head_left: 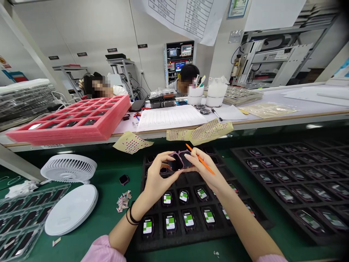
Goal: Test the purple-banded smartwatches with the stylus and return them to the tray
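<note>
My left hand (157,178) is closed on a smartwatch body (176,163) with a dark screen and a purple frame, gripping it between thumb and fingers. Right beside it is a second dark-screened watch body (185,159), partly covered by the fingers of my right hand (207,170). That hand also has a thin orange pointed stick (204,164) tucked in it, slanting down to the right. Both watches are held over a black foam tray (174,242), where watches with green-and-white screens sit in the pockets. My forearms and hands hide part of the tray.
Left of the tray lie a single watch (123,179), small paper scraps (123,201) and a white fan (71,209). A second foam tray (240,154) of watches is at right. On the shelf ahead are a pink foam tray (103,127) and sticker sheets (211,131). Two people sit beyond.
</note>
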The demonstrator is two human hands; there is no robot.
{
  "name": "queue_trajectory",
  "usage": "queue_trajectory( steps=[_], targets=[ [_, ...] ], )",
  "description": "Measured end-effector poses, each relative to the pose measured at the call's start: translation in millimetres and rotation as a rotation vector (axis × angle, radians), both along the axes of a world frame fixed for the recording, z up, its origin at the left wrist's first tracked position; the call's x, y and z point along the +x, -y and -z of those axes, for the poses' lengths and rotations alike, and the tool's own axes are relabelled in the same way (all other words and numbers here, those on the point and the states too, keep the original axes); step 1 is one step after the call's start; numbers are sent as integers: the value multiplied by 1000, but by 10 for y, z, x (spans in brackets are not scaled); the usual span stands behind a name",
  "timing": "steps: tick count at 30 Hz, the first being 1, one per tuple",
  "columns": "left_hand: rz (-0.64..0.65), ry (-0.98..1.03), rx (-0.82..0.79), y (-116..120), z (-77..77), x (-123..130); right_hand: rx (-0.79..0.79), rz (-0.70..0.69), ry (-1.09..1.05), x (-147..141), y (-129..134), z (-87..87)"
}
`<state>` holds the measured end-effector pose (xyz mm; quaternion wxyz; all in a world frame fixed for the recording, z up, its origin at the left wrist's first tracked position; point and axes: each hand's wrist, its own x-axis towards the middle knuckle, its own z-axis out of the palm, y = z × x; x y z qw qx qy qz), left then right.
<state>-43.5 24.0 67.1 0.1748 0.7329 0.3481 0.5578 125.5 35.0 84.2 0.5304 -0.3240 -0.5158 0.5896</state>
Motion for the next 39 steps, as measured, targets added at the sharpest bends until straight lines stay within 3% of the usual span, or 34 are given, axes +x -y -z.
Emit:
queue_trajectory(
  steps=[12, 15, 18, 20, 24, 28, 34, 39],
  targets=[
    [-41, -36, -26, -6, 32, 3, -16, 38, 44, 51, -82, 52],
    [-91, -52, -29, -15, 25, -4, 57, 77, 187, 134, -177, 114],
    [-139, -209, -39, -90, 66, -4, 212, 210, 441, 259, -327, 270],
    [-144, -387, -86, -181, 166, 22, 250, 265, 659, 326, -430, 429],
    [-55, -745, -294, -356, 504, 115, 158, 208, 964, 371, -537, 792],
    [-11, -803, -354, -390, 715, 120, 118, 192, 1060, 413, -490, 999],
    [-64, -755, -328, -138, 636, -192, 246, 240, 1135, 473, -314, 900],
    [-61, -672, -305, 357, 661, -582, 477, -7, 1286, 306, -198, 993]
  ],
)
